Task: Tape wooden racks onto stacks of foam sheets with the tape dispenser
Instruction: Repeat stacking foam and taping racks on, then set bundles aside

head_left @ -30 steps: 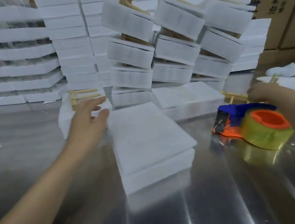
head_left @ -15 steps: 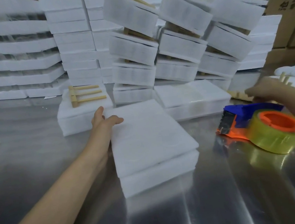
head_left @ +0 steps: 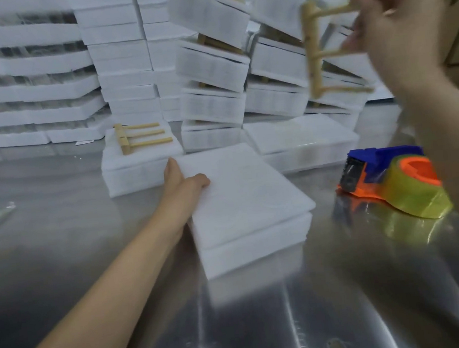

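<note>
Table [head_left: 268, 326]: shiny metal.
Stack [head_left: 243, 201]: foam sheets, mid-table.
Left hand [head_left: 183, 184]: fingers straight along the stack's left edge, thumb on top.
Dispenser [head_left: 389, 184]: lying on the table, right of the stack.
Right hand [head_left: 395, 32]: raised, pinching the rack [head_left: 313, 52] by its prongs.
Piles [head_left: 209, 61]: behind, leaning.
</note>
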`<action>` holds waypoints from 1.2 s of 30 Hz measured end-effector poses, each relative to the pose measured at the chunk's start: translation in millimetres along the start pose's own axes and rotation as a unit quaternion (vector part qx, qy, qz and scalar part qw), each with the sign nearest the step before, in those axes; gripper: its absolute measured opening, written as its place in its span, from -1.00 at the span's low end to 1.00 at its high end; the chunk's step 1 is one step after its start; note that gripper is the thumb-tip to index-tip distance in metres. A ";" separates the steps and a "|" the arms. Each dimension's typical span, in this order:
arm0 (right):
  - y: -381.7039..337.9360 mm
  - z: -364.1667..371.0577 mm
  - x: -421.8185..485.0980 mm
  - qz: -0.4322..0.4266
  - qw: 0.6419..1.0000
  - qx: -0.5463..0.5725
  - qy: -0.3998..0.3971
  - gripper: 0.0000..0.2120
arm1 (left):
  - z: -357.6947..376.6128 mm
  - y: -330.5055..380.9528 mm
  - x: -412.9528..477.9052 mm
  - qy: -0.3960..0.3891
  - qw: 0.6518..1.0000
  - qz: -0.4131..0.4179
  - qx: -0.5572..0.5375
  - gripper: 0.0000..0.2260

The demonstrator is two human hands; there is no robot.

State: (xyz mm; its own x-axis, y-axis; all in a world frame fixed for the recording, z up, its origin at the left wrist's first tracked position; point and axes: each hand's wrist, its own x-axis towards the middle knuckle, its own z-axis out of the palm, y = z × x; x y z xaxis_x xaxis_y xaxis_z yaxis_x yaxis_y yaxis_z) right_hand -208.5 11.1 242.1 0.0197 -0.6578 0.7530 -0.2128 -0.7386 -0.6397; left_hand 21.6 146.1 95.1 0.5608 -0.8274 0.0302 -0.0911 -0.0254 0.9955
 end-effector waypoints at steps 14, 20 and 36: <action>25.5 108.6 -88.9 0.090 0.897 -0.122 -0.416 -0.78 | -1.5 -1.1 1.0 -0.016 0.999 -0.002 -0.049 -0.71; 2.1 63.2 -113.4 0.041 0.855 -0.052 -0.514 -0.69 | 3.8 -3.4 1.4 0.017 0.999 0.020 -0.027 -0.65; -1.3 62.8 -146.7 0.062 0.879 0.055 -0.470 -0.59 | 0.2 -11.8 6.3 0.040 0.999 -0.023 -0.003 -0.64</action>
State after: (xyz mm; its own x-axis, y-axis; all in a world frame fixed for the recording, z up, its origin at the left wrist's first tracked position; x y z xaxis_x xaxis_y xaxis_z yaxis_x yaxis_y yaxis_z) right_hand -149.8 99.3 122.8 0.8122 -0.5272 0.2499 -0.1753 -0.6290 -0.7574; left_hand 26.0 141.1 83.5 0.6276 -0.7785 -0.0086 -0.0590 -0.0586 0.9965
